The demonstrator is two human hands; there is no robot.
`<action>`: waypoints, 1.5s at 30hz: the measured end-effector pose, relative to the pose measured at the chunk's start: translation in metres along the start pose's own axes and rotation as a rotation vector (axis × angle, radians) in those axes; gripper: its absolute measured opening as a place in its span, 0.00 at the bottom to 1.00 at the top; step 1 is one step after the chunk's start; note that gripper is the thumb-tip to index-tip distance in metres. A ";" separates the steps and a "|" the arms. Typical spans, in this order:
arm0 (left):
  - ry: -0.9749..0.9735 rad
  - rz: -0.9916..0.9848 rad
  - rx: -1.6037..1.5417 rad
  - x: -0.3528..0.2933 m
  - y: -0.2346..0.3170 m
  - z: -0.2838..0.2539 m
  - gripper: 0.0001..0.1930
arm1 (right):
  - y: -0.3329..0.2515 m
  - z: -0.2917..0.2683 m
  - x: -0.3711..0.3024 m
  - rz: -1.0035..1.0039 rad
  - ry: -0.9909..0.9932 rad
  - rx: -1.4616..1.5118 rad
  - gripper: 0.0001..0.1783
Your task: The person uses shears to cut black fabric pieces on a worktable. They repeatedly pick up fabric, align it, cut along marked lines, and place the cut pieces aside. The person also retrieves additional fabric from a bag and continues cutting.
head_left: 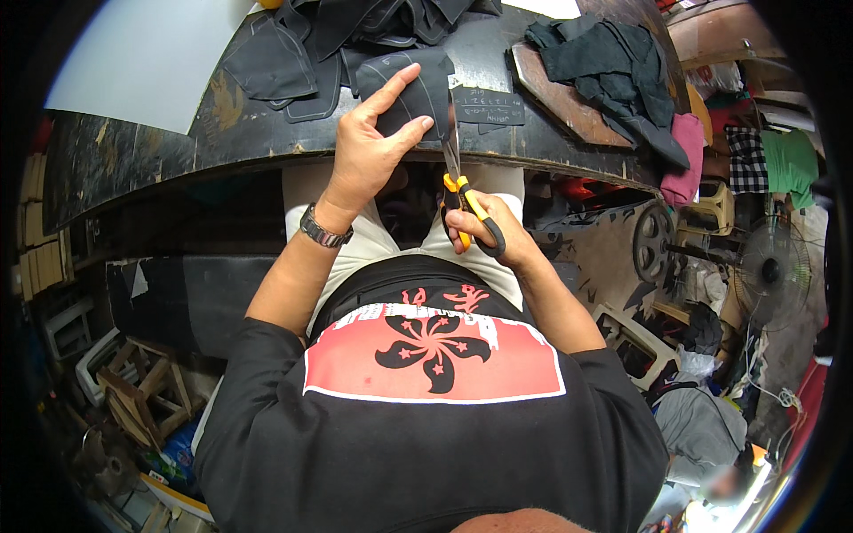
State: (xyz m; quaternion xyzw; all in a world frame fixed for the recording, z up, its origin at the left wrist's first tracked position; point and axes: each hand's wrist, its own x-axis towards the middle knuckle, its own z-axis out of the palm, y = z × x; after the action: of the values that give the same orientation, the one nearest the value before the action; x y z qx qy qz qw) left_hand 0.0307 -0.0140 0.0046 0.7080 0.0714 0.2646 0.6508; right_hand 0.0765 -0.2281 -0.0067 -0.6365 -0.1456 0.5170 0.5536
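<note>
My left hand [371,147] holds a dark fabric piece [435,75] with pale marked lines near the table's front edge. Its thumb and index finger stretch apart over the top face; the other fingers are hidden. In my right hand [499,226] are scissors [487,222] with yellow and black handles, my fingers wrapped round them. Their blades point away from me, alongside the right edge of the fabric piece. Just right of the blades lies a small dark piece [490,108] with light handwriting.
More cut dark pieces [271,67] are heaped at the back left of the black table [267,133]. A large white sheet [133,62] covers the left end. At the right, crumpled dark cloth [609,75] lies on a brown board [555,102], with pink cloth [684,160] beyond.
</note>
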 end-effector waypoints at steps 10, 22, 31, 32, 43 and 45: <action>0.030 -0.022 -0.039 0.001 -0.003 0.000 0.29 | -0.002 0.002 0.004 -0.024 0.031 -0.163 0.22; 0.052 0.001 -0.029 0.004 0.000 -0.001 0.28 | 0.001 0.009 0.000 -0.021 0.114 -0.021 0.20; 0.036 0.003 -0.048 0.006 0.000 -0.005 0.28 | 0.004 0.009 -0.002 -0.003 0.131 -0.028 0.20; 0.035 0.007 -0.049 0.006 0.000 -0.005 0.28 | 0.003 0.009 -0.003 0.004 0.133 -0.043 0.20; -0.008 0.044 0.020 -0.001 0.005 -0.002 0.31 | -0.013 0.006 0.006 -0.013 0.087 -0.052 0.21; -0.008 0.066 0.046 -0.002 0.005 -0.001 0.32 | -0.012 0.006 0.007 -0.025 0.074 -0.026 0.20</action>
State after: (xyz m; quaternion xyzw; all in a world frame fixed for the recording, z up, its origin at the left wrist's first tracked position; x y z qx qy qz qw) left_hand 0.0276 -0.0142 0.0086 0.7257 0.0517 0.2814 0.6257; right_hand 0.0786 -0.2155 0.0010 -0.6605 -0.1398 0.4841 0.5566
